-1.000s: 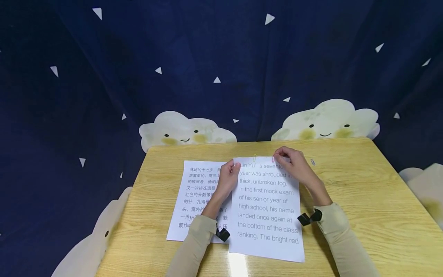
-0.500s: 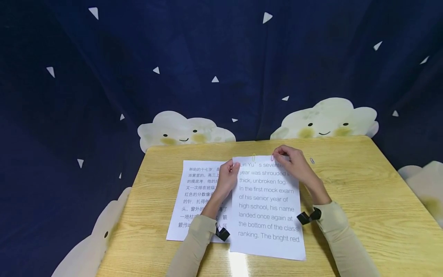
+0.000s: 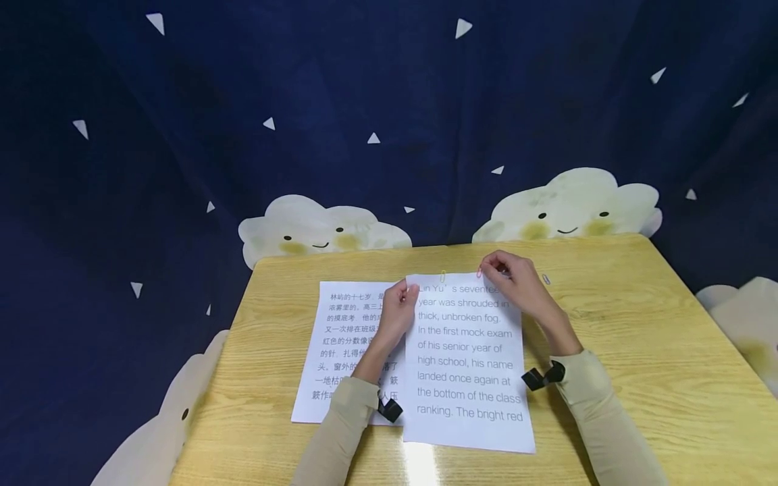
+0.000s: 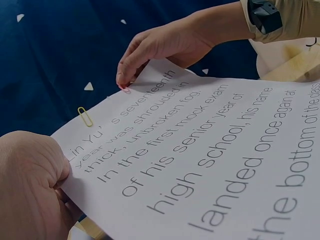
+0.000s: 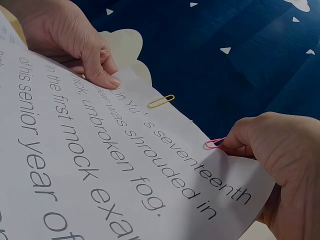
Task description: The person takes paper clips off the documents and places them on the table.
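A white sheet printed in English (image 3: 464, 364) is held up by its top part. My left hand (image 3: 398, 312) pinches its upper left edge, thumb on the printed face. At the top edge my right hand (image 3: 519, 283) pinches a pink paper clip (image 5: 215, 144) between thumb and finger; the clip's loop overlaps the paper's edge. Left of it, a yellow paper clip (image 5: 161, 101) sits on the same top edge, partly sticking out above. The right wrist view shows the sheet's right corner bent near my right palm.
A second sheet, printed in Chinese (image 3: 346, 344), lies on the wooden table (image 3: 638, 364) at left, partly under my left forearm and the English sheet. A purple-blue paper clip (image 3: 546, 279) lies beyond my right hand. A dark blue curtain (image 3: 340, 88) with clouds hangs behind the table.
Both hands keep their grip on the sheet and the pink clip. The pink clip has tilted slightly and my right fingers have shifted a little at the top edge.
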Demonstrator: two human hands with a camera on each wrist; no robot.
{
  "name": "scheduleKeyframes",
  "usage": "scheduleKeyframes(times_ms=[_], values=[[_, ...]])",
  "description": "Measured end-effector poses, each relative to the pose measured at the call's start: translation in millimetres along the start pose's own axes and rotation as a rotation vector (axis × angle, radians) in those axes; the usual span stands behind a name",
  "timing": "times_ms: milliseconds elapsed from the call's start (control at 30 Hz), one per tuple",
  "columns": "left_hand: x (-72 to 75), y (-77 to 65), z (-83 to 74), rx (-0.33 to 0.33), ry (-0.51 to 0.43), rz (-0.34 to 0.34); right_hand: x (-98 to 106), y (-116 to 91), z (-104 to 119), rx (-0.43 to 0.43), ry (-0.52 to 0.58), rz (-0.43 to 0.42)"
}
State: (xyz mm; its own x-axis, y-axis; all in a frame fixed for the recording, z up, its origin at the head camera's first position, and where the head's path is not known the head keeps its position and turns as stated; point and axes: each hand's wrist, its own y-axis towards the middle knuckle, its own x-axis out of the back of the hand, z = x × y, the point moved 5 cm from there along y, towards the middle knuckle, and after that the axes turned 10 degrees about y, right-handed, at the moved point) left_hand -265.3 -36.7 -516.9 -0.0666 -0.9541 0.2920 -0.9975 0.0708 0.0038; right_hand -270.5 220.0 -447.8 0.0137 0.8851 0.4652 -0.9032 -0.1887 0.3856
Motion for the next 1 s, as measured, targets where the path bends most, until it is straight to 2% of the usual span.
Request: scheduleKeyframes(times_ms=[1000], values=[[-0.6,3.4,4.3,-0.007,-0.015,-0.006,-3.1,0.2,-3.2,-0.054,0.019,0.114]])
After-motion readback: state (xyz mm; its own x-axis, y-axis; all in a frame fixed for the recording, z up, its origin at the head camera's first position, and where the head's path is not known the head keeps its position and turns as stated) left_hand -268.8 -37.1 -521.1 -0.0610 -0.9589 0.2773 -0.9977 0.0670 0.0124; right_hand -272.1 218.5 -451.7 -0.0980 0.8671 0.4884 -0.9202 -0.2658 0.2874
